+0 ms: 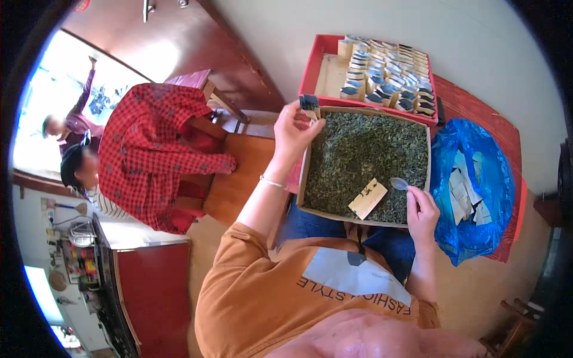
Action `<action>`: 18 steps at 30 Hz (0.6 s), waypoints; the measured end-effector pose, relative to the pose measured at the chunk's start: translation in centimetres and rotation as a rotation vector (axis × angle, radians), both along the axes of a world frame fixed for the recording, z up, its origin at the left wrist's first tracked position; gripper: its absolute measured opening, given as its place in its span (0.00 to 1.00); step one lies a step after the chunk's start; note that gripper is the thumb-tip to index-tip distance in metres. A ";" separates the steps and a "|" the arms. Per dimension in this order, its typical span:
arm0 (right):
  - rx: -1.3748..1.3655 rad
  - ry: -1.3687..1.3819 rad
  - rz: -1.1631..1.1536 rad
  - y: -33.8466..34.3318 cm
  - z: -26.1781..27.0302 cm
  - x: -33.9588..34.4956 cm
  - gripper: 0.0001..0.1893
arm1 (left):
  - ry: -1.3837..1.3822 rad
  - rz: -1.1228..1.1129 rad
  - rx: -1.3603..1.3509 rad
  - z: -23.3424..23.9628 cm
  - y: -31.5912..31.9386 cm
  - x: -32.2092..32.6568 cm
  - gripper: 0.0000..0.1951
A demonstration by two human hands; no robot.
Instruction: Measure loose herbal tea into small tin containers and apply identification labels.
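Note:
My left hand (293, 127) grips a small paper packet (310, 106) with a dark, open top, raised over the left rim of a shallow cardboard box (304, 179). Dried green leaves (362, 147), resembling loose tea, fill that box. Between the fingers of my right hand (421, 210) is a small clear plastic spoon (398, 183), held above the leaves near the box's right side. A tan paper packet (369, 199) lies flat on the leaves, with a few dark bits on it.
Behind the box, a red tray (320, 65) holds several upright packets (385, 76). A blue plastic bag (490, 179) with pale papers sits right on the red table (474, 105). At left, a red checked garment (152, 147) drapes a wooden chair (246, 165); two people (85, 170) are beyond.

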State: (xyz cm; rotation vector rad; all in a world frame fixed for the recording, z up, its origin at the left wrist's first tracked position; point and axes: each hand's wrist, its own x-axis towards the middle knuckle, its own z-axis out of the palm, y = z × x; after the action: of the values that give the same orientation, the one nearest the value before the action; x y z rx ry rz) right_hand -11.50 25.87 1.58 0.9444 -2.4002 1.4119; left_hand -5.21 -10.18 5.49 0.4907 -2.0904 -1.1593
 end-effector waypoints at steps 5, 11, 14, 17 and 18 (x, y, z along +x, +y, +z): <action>0.056 -0.089 0.025 0.3 -0.5 -0.4 0.06 | 0.018 0.022 -0.091 2.5 -2.7 -7.8 0.22; 0.096 -0.109 0.034 0.1 -0.1 -0.5 0.05 | -0.008 0.056 0.004 2.2 -6.0 -17.5 0.26; 0.210 -0.037 0.049 -0.2 0.4 -0.5 0.04 | -0.040 0.076 -0.051 0.1 -8.1 -21.7 0.24; 0.187 -0.041 0.049 -0.1 0.5 -0.6 0.04 | -0.243 0.088 -0.088 -1.9 -9.5 -25.0 0.23; 0.169 -0.032 0.053 -0.3 0.5 -0.7 0.04 | -0.323 0.120 -0.090 -3.1 -10.3 -25.9 0.24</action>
State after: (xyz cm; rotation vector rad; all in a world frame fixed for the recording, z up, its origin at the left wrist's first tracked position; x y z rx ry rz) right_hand -12.22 25.57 2.06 1.0390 -2.5696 1.2654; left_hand -31.09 -20.47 2.38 0.7920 -2.3376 -0.9619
